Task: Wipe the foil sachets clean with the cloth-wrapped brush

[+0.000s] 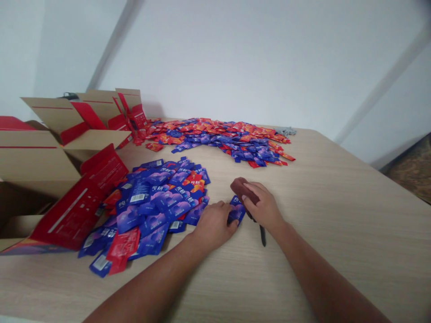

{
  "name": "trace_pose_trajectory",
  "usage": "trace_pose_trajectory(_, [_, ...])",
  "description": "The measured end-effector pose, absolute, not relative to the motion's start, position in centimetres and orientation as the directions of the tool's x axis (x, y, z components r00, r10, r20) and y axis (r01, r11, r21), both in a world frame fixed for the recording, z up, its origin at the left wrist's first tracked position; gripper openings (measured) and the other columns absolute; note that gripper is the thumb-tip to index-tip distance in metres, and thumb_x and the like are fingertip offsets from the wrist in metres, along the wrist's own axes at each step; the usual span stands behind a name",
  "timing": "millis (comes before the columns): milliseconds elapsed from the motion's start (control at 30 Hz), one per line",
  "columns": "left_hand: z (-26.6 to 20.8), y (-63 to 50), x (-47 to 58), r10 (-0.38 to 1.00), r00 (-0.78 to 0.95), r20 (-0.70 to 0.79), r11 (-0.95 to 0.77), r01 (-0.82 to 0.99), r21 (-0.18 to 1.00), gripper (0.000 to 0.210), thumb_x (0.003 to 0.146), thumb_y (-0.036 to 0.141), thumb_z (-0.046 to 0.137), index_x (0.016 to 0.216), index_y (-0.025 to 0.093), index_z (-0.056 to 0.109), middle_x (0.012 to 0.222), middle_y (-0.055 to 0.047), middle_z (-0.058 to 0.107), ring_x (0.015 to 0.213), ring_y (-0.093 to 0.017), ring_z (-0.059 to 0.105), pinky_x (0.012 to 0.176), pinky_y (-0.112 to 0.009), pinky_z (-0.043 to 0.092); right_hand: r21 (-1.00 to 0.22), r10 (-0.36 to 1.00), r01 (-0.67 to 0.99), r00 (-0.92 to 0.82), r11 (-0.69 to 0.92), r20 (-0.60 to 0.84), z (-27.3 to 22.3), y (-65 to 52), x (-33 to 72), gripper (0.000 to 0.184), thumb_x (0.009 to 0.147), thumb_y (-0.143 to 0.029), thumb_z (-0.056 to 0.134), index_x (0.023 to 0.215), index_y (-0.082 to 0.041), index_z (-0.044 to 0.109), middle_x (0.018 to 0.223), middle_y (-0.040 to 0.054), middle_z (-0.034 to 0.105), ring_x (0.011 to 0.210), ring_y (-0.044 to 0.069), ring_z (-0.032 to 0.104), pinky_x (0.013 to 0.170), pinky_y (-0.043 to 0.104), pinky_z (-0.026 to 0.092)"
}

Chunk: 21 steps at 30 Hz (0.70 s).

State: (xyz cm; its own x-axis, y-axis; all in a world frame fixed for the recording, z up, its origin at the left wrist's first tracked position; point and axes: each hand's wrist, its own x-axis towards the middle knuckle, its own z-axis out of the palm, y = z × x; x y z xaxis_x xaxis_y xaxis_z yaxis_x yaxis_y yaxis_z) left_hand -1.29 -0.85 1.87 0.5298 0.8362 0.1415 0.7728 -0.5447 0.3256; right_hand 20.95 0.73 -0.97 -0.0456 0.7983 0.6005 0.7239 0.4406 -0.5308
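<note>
Two bare hands work over a pale table (340,224), one at a blue packet (238,210), one around a brown block (238,186).
The left hand (215,225) has its fingers bent and its thumb close at the packet's left side; whether they pinch it I cannot tell. The right hand (264,205) closes its fingers on the block, just beside the packet, and a slim black piece (263,235) shows below. Left of the hands lies a pile of blue and red packets (161,193), next to an open red box (81,202).
</note>
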Motion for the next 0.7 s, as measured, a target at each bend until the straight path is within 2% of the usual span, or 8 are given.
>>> trace_pose_trajectory(167, [1.5,-0.7,-1.3,0.827,0.539,0.159,-0.558,0.749,0.359,0.024,0.093,0.037,0.067,0.111,0.021,0.07,0.11,-0.009,0.074,0.098,-0.027,0.071,0.088,-0.038,0.053,-0.481,0.806,0.688,-0.266,0.543,0.53,-1.0,0.2,20.1,0.047,0.089,-0.019,0.068,0.135,-0.028,0.071,0.138,0.0103,0.07,0.126,0.03,0.065,0.111,0.052,0.055])
trace_pose_trajectory(267, [1.6,-0.7,-1.3,0.83,0.537,0.148,-0.551,0.75,0.366,0.022,0.094,0.037,0.066,0.109,0.021,0.07,0.111,-0.01,0.074,0.1,-0.027,0.071,0.089,-0.038,0.053,-0.451,0.825,0.727,-0.283,0.517,0.489,-1.2,0.5,20.2,0.044,0.089,-0.018,0.067,0.132,-0.026,0.073,0.137,0.01,0.071,0.125,0.03,0.065,0.111,0.05,0.054])
trace_pose_trajectory(500, [2.0,-0.9,-1.2,0.843,0.524,0.121,-0.532,0.779,0.333,0.025,0.094,0.041,0.067,0.109,0.022,0.072,0.106,-0.009,0.073,0.096,-0.027,0.07,0.087,-0.038,0.053,-0.421,0.9,0.849,-0.132,0.318,0.415,-1.7,1.7,21.8,0.036,0.092,-0.019,0.067,0.127,-0.022,0.073,0.128,0.0111,0.072,0.117,0.03,0.065,0.107,0.049,0.053])
trace_pose_trajectory(700, [2.3,-0.9,-1.2,0.844,0.525,0.109,-0.529,0.779,0.337,0.026,0.094,0.041,0.068,0.11,0.022,0.072,0.106,-0.009,0.073,0.097,-0.027,0.07,0.089,-0.038,0.053,-0.367,0.842,0.905,0.02,0.214,0.539,-1.7,1.6,22.4,0.04,0.092,-0.017,0.064,0.131,-0.02,0.071,0.131,0.0155,0.071,0.119,0.036,0.063,0.108,0.055,0.052])
